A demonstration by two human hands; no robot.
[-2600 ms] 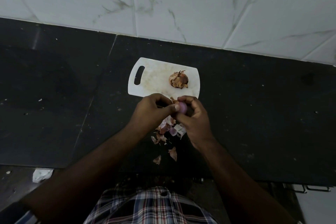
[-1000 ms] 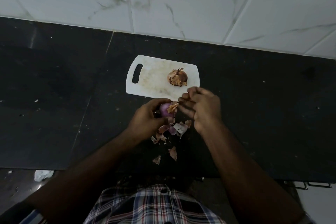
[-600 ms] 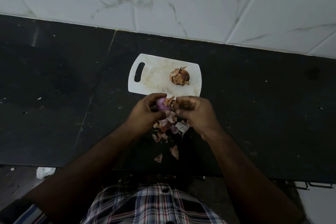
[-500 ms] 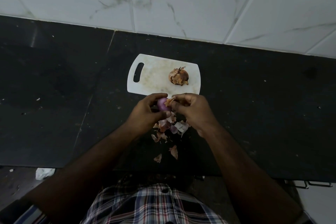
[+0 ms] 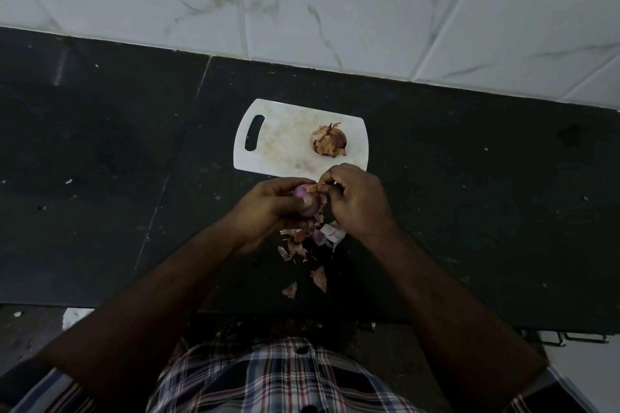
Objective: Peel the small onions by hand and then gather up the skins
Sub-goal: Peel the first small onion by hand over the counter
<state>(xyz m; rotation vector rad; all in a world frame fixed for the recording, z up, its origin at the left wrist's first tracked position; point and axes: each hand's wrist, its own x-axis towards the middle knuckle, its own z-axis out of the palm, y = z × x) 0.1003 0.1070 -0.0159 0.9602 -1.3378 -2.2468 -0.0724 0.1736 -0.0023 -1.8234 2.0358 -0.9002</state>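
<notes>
Small purple onion [image 5: 303,199], partly peeled, held above the counter [image 5: 469,211] just off the near edge of the cutting board [image 5: 285,144]. Left hand [image 5: 268,208] curls round it, thumb across its front. Right hand [image 5: 357,201] pinches a brown strip of skin [image 5: 318,189] still attached at the onion's right side. Loose skins [image 5: 312,241] heaped on the counter below the hands, toward its near edge. Second onion [image 5: 328,143], unpeeled, on the board's right half.
</notes>
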